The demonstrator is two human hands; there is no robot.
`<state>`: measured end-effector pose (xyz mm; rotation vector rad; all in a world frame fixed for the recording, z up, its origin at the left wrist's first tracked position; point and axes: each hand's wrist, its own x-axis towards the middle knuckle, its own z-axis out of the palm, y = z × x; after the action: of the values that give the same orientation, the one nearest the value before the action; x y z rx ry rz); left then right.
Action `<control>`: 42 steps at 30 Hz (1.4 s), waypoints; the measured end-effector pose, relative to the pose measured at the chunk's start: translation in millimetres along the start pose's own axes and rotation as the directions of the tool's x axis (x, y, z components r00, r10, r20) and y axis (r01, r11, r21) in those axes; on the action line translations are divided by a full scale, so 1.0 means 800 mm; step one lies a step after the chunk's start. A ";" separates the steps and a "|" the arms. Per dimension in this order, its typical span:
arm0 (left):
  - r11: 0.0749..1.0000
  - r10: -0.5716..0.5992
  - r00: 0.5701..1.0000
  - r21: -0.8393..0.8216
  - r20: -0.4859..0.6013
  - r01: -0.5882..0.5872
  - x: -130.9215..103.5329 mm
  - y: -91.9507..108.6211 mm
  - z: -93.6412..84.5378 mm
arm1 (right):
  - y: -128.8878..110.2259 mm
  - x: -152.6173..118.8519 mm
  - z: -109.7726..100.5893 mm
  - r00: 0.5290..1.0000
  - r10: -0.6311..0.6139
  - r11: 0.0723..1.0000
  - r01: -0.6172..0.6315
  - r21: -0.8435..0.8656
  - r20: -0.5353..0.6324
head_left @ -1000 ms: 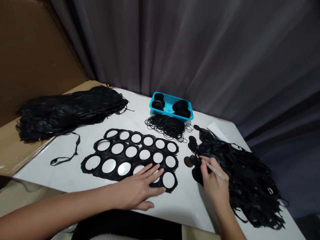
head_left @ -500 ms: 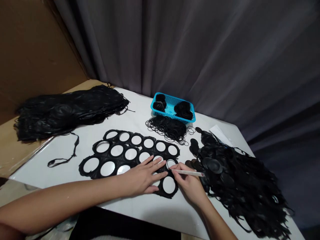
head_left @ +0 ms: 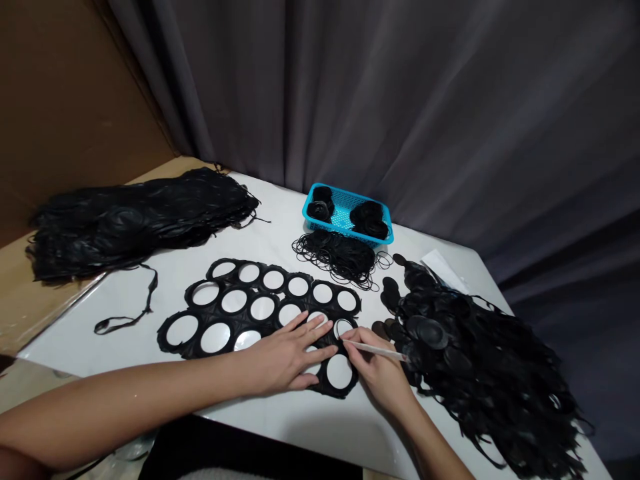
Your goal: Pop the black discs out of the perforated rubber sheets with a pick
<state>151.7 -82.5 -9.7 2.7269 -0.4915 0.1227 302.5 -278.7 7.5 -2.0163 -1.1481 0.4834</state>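
Observation:
A black rubber-like sheet (head_left: 193,313) with rows of large round holes lies flat on the white table. Spread over its right half, my left hand (head_left: 280,360) presses it down with the palm low and fingers apart. My right hand (head_left: 380,373) pinches a slim white stick-like tool (head_left: 373,349) at the sheet's right edge. The fingertips and the tool's front end are at a hole there, where a thin black ring (head_left: 340,323) shows. Whether the fingers also touch this ring, I cannot tell.
A blue basket (head_left: 345,191) with black bundles stands at the back, with a heap of thin black rings (head_left: 340,257) before it. Black scraps and discs (head_left: 475,367) are piled right. A stack of black sheets (head_left: 140,220) lies left, near a loose strip (head_left: 150,293).
The white tool's rear end has dipped slightly in my right hand. My left hand stays in place on the sheet. The view has shifted a little.

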 end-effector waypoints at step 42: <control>0.996 -0.082 0.997 0.044 0.002 0.082 0.029 -0.022 0.001 | 0.021 0.062 -0.011 0.993 -0.119 0.988 0.116 -0.100 -0.026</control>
<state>179.3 -74.9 -12.8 2.7858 -0.3815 0.1082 343.3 -245.6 2.2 -2.0185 -1.2848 0.3401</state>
